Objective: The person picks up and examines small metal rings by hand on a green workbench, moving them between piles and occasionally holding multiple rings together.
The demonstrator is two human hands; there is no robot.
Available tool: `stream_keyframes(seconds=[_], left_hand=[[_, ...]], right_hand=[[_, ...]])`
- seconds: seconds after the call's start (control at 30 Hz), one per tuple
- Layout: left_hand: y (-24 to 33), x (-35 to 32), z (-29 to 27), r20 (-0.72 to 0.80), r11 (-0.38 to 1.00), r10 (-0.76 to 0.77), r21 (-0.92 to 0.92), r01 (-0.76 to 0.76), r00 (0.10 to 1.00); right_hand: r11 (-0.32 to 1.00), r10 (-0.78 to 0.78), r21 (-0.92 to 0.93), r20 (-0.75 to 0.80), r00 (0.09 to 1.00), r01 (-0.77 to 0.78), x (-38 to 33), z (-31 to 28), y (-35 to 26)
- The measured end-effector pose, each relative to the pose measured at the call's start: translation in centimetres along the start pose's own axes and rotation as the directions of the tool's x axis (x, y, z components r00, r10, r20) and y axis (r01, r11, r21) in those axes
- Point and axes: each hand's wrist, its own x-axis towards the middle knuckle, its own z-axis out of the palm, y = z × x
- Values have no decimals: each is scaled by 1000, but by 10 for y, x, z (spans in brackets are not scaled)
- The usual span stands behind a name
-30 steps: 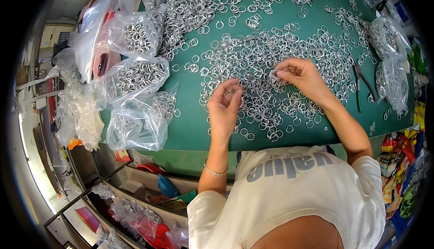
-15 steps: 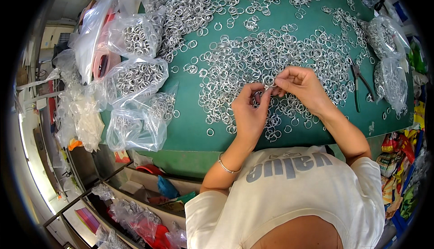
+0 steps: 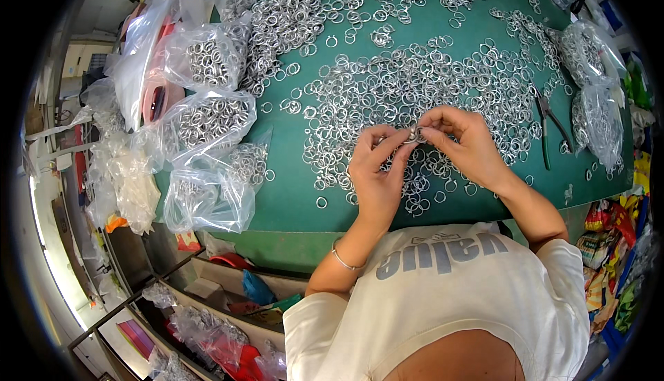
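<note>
At the far left a heap of crumpled clear plastic (image 3: 135, 184) hangs over the edge of the green surface (image 3: 290, 187). Just right of it, three clear bags lie one below another: the upper bag (image 3: 177, 52) and the middle bag (image 3: 164, 135) each show a dense clump of silver rings through the film, while the lower bag (image 3: 218, 208) is mostly loose, wrinkled plastic with a smaller cluster inside. A smaller pouch (image 3: 265, 140) beside the lower one holds more rings. Below the surface, a long compartment (image 3: 297, 286) contains a blue bag (image 3: 256, 287) among other packets, and in front of it lie clear bags (image 3: 200, 326) near red plastic (image 3: 243, 361); their contents are hard to make out. A thick pile of rings (image 3: 287, 25) covers the upper left of the surface, and a broad spread of rings (image 3: 373, 87) fills its middle. Over the near part of this spread the left hand (image 3: 377, 166) pinches a metal ring (image 3: 419, 134) between thumb and fingers, and the right hand (image 3: 470, 149) grips it from the other side, their fingertips nearly meeting. Right of the spread lie dark-handled pliers (image 3: 546, 128), handles parted. Beyond them, two clear bags (image 3: 600, 125) packed with rings rest along the right edge, above colourful packets (image 3: 605, 256).
</note>
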Motion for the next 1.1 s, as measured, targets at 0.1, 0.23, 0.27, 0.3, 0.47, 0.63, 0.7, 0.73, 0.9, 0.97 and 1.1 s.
stream_keyframes(seconds=[0.1,0.23,0.27,0.3,0.47,0.63,0.7,0.73,0.9,0.97,1.1], left_hand=[[-2,1,0,6,1000,7,-8,-7,1000],[1,-3,0,78,968,-100,-223,115,992],[1,-3,0,103,922,-183,-326,207,978],[0,-3,-1,137,857,-262,-421,295,955],[-3,0,-1,197,758,-283,-554,345,939],[0,2,-5,80,983,-36,-176,49,996],[-1,3,-5,37,988,-14,-151,20,999],[0,4,-5,16,990,-3,-139,5,1000],[11,2,-8,100,996,-65,66,59,993],[12,3,-8,99,976,27,211,-48,995],[10,5,-9,92,955,155,241,-173,984]], right_hand=[[995,72,74,-28,997,-70,-2,1,-1],[962,80,265,-25,997,-70,-2,3,-3],[970,83,229,-6,996,-80,-1,2,-6],[977,88,193,12,996,-89,-1,1,-10],[977,57,195,133,989,-83,-3,1,-13],[863,124,459,213,969,-212,-3,-2,-6],[864,151,448,204,967,-229,-2,-5,-5],[865,164,443,199,966,-238,-2,-6,-6],[960,79,267,44,996,-88,-2,-3,-12],[946,114,302,27,993,-117,-1,-3,-11],[857,194,492,-31,980,-154,1,-1,-4]])
